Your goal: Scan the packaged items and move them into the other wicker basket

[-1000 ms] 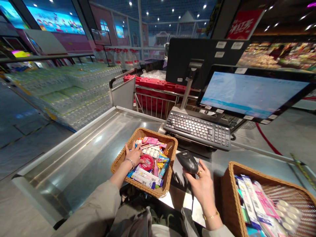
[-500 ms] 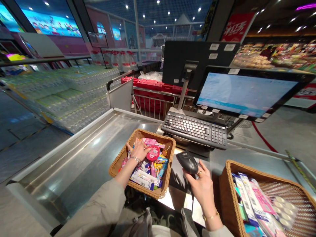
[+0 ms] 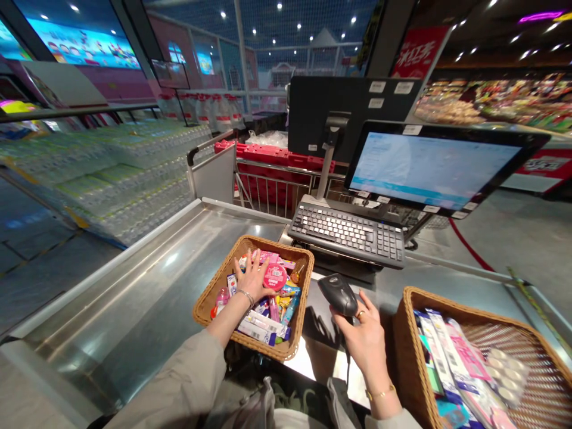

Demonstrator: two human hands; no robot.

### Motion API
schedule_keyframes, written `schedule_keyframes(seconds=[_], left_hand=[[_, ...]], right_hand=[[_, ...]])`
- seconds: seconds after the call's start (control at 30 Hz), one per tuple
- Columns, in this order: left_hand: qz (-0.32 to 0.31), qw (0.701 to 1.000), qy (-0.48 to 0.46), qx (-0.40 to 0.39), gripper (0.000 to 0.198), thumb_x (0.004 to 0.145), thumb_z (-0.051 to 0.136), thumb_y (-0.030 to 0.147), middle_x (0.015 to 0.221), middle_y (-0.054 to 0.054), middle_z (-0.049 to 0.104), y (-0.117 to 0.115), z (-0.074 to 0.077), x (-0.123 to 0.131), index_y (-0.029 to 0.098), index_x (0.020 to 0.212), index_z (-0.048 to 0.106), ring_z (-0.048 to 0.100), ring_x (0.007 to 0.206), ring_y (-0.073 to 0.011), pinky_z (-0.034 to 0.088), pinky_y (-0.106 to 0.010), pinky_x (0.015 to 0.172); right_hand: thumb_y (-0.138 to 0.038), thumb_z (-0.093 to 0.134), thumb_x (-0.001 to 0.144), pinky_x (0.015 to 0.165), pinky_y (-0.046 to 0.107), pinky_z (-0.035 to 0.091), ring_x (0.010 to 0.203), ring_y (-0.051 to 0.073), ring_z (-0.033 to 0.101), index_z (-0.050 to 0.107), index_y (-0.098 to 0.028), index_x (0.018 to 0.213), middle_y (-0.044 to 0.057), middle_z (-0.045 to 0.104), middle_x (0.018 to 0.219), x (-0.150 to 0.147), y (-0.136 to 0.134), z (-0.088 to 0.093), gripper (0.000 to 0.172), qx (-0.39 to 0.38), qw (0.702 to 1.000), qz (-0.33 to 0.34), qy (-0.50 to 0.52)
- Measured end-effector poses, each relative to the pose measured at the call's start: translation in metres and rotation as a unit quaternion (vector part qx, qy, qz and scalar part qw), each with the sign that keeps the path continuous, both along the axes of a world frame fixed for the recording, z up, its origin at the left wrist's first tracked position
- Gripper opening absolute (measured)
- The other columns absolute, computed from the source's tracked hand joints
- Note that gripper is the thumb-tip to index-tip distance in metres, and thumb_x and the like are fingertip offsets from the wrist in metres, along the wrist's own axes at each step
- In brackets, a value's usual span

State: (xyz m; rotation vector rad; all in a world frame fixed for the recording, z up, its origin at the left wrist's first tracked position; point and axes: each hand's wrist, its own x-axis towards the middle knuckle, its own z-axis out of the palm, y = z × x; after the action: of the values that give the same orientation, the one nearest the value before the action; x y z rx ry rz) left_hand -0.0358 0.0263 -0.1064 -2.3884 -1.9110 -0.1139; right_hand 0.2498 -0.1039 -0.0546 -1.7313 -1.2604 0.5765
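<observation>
My left hand (image 3: pixel 254 278) rests inside the near wicker basket (image 3: pixel 209 302) with its fingers spread over small packaged sweets and toys. Just beside its fingertips lies a round pink tin (image 3: pixel 275 277). Barcoded packets (image 3: pixel 257 329) fill the basket's front, and a small pink bottle (image 3: pixel 220 301) sits at its left. My right hand (image 3: pixel 365 341) is shut on a black handheld barcode scanner (image 3: pixel 338 295), held above the steel counter. To the right, a second wicker basket (image 3: pixel 487 319) holds long barcoded packets and a blister pack (image 3: pixel 507 376).
A stainless steel checkout counter (image 3: pixel 134 292) runs along the left. A keyboard (image 3: pixel 346 233) and touchscreen (image 3: pixel 431 170) stand ahead. Behind them is a shopping cart (image 3: pixel 263 179) with a red crate. Stacked bottled water (image 3: pixel 107 179) stands at left.
My left hand has moved across the sweets, and the pink tin now lies higher in the basket, by its fingertips. The whole view has drifted slightly left. The scanner stays in my right hand.
</observation>
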Motion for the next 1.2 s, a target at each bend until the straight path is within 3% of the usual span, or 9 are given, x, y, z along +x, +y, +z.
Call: schedule_keyframes(seconds=[0.1, 0.2, 0.37, 0.6, 0.9, 1.2], left_hand=[[-0.022, 1.0, 0.013, -0.009, 0.116, 0.05, 0.073, 0.076, 0.162, -0.017, 0.013, 0.003, -0.005, -0.007, 0.028, 0.149, 0.035, -0.008, 0.146, -0.0469, -0.013, -0.076, 0.104], [-0.049, 0.999, 0.01, -0.005, 0.117, 0.045, 0.078, 0.074, 0.162, -0.015, 0.012, 0.009, -0.009, -0.013, 0.034, 0.147, 0.037, -0.007, 0.146, -0.0472, -0.012, -0.077, 0.104], [-0.075, 0.997, -0.003, 0.004, 0.11, 0.045, 0.08, 0.071, 0.162, -0.014, 0.014, 0.016, -0.012, -0.015, 0.037, 0.143, 0.042, -0.005, 0.146, -0.0472, -0.01, -0.078, 0.103], [-0.105, 0.994, -0.027, 0.01, 0.105, 0.048, 0.079, 0.069, 0.16, -0.017, 0.02, 0.014, -0.009, -0.01, 0.026, 0.139, 0.049, -0.001, 0.147, -0.0453, -0.007, -0.076, 0.106], [-0.12, 0.991, -0.028, 0.053, 0.096, 0.056, 0.075, 0.068, 0.158, -0.018, 0.025, 0.008, 0.008, -0.002, 0.022, 0.137, 0.05, 0.002, 0.148, -0.0434, -0.011, -0.074, 0.108], [-0.101, 0.989, -0.046, 0.1, 0.092, 0.061, 0.075, 0.064, 0.16, -0.014, 0.021, 0.002, 0.04, 0.02, 0.021, 0.138, 0.048, 0.0, 0.148, -0.0425, -0.013, -0.073, 0.11]], right_hand=[[-0.043, 0.072, 0.067, 0.111, 0.045, 0.034, 0.137, 0.032, 0.039, 0.077, -0.022, 0.087, 0.008, 0.068, 0.118, 0.0, 0.0, 0.0, 0.029, 0.003, 1.0, 0.002, 0.002], [-0.044, 0.072, 0.066, 0.111, 0.045, 0.034, 0.137, 0.031, 0.039, 0.077, -0.023, 0.086, 0.008, 0.069, 0.117, 0.0, 0.0, -0.001, 0.029, 0.003, 1.0, 0.001, 0.005], [-0.044, 0.072, 0.066, 0.111, 0.044, 0.034, 0.137, 0.031, 0.039, 0.077, -0.023, 0.083, 0.008, 0.069, 0.116, 0.001, -0.001, -0.002, 0.027, 0.0, 1.0, -0.006, 0.008], [-0.043, 0.072, 0.067, 0.111, 0.045, 0.034, 0.138, 0.03, 0.038, 0.077, -0.022, 0.085, 0.008, 0.069, 0.116, 0.001, -0.002, -0.001, 0.028, -0.002, 1.0, -0.008, 0.007], [-0.041, 0.071, 0.066, 0.112, 0.046, 0.035, 0.137, 0.03, 0.04, 0.076, -0.022, 0.087, 0.008, 0.069, 0.116, 0.001, -0.002, 0.001, 0.029, 0.0, 1.0, -0.016, 0.008], [-0.036, 0.07, 0.067, 0.111, 0.046, 0.036, 0.136, 0.03, 0.04, 0.076, -0.021, 0.09, 0.008, 0.068, 0.118, 0.002, -0.003, 0.002, 0.028, 0.062, 0.997, -0.025, -0.025]])
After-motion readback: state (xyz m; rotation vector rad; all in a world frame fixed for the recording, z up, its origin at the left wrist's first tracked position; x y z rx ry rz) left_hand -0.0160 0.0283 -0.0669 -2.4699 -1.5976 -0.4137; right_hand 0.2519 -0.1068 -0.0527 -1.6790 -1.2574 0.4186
